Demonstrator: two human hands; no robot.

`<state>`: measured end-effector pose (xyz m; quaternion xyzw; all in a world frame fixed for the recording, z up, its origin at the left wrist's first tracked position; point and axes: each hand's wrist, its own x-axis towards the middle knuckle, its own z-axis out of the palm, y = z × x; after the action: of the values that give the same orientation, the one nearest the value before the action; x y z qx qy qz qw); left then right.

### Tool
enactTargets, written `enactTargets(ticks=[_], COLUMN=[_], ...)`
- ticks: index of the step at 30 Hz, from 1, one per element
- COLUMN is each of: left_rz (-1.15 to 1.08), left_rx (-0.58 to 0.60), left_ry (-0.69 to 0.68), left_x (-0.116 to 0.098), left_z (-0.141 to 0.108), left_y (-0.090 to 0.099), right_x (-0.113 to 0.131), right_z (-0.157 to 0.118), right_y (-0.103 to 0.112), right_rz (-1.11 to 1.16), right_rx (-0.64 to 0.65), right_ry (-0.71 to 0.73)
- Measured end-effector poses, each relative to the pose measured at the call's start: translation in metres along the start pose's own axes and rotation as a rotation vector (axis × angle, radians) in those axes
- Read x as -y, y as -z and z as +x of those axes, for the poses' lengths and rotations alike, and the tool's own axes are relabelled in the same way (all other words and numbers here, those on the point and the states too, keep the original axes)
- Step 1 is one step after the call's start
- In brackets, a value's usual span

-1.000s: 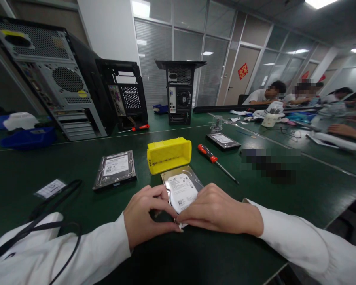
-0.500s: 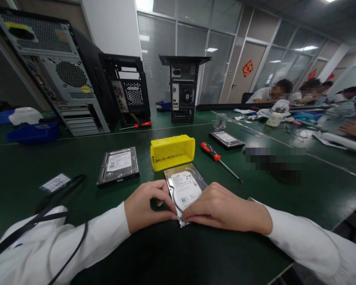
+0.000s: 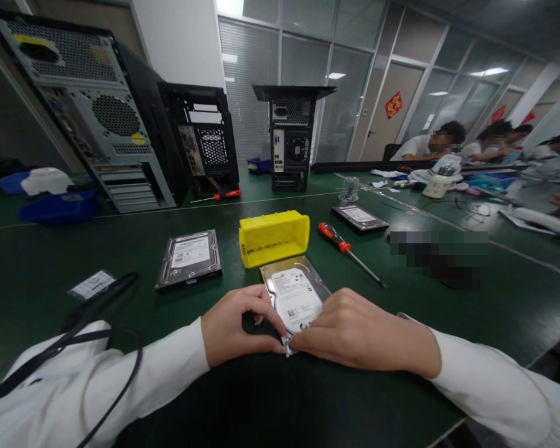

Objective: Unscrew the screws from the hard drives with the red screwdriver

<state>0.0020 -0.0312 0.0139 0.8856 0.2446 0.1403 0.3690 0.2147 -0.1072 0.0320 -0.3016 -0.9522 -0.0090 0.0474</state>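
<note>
A hard drive (image 3: 294, 295) with a white label lies flat before me, its near end between my hands. My left hand (image 3: 245, 320) pinches a small whitish piece (image 3: 287, 350) at that end between thumb and index finger. Closed fingertips of my right hand (image 3: 345, 326) meet the same piece from the right, the hand covering the drive's near right corner. What the piece is I cannot make out. Directly behind the drive, a yellow bin (image 3: 275, 246) rests on its side, open toward me.
Two more hard drives lie at left (image 3: 189, 258) and right (image 3: 359, 219). A red-handled screwdriver (image 3: 350, 252) is right of the bin; another screwdriver (image 3: 224, 195) lies by the computer cases (image 3: 135, 124). A black cable (image 3: 98, 305) crosses my left sleeve. People sit at far right.
The thin dark strand that arced over the drive's label is now only a small curl beside my right fingers. Both hands stay at the drive's near end; the view has shifted slightly.
</note>
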Motion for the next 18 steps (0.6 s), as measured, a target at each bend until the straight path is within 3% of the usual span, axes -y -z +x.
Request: enactTargets(ticks=[13,16,18], left_rz=[0.038,0.049,0.043], left_rx=[0.022,0.022,0.026], left_ry=[0.033,0.033,0.032], left_x=[-0.005,-0.006,-0.006], left_z=[0.002,0.002,0.002], left_y=[-0.006,-0.007,-0.007], right_x=[0.001,-0.005,-0.016], right_z=[-0.004,-0.01,-0.017], right_y=[0.001,0.009,0.016], right_rz=[0.025,0.034,0.095], right_rx=[-0.021,-0.145,-0.278], right_ry=[-0.009,-0.04,-0.147])
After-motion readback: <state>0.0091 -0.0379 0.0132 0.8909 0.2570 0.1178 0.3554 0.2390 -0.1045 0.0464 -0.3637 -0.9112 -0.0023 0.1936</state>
